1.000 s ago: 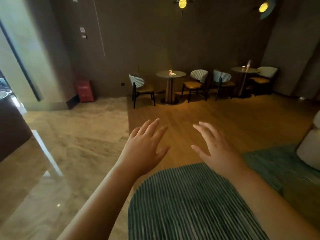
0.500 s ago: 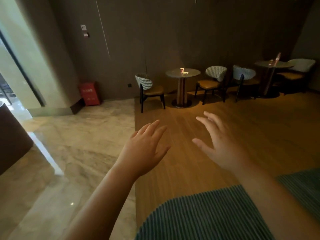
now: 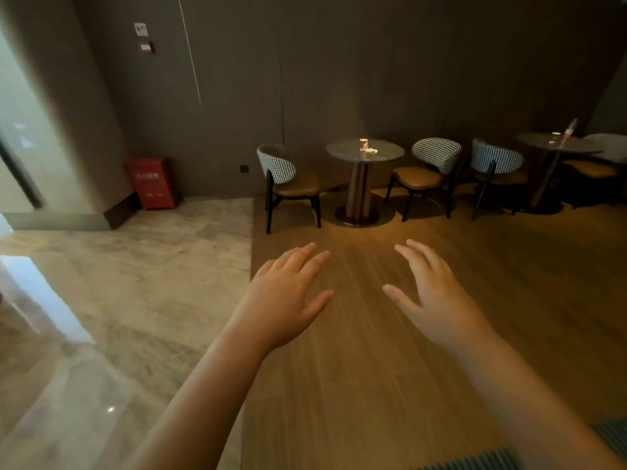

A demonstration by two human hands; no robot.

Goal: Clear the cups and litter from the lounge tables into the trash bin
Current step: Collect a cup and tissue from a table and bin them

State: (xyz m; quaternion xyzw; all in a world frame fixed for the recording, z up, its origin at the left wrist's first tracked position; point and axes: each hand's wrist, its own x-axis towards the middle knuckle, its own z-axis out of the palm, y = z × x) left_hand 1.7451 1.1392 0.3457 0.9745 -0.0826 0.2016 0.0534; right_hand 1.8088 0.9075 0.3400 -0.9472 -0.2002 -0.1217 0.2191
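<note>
— So, how far along is the clearing?
— Barely begun, I'd judge. The left hand (image 3: pixel 285 300) and the right hand (image 3: pixel 437 300) are both held out in front over the wooden floor (image 3: pixel 366 374), fingers straight and spread, holding nothing.
— And the things to clear?
— A small red-and-white cup (image 3: pixel 363 143) stands upright on the nearer round table (image 3: pixel 342 150), well ahead of the hands. A pale crumpled scrap of litter (image 3: pixel 372 150) lies just beside it on the right. Neither is touched.
— Any other table?
— A second round table (image 3: pixel 536 146) further right carries a small pale thing (image 3: pixel 555 134) that may be another cup, and a tilted object (image 3: pixel 571 125). Both are too small and dim to name.
— Where's the trash bin?
— Not in view. The red box (image 3: pixel 152 183) at the far left looks like a cabinet rather than a bin, though I can't be sure.
— So what's left?
— Practically everything, by my reckoning: get to the nearer table between its checked chairs (image 3: pixel 437 154), pick up cup and scrap, deal with the second table, then find the bin.
</note>
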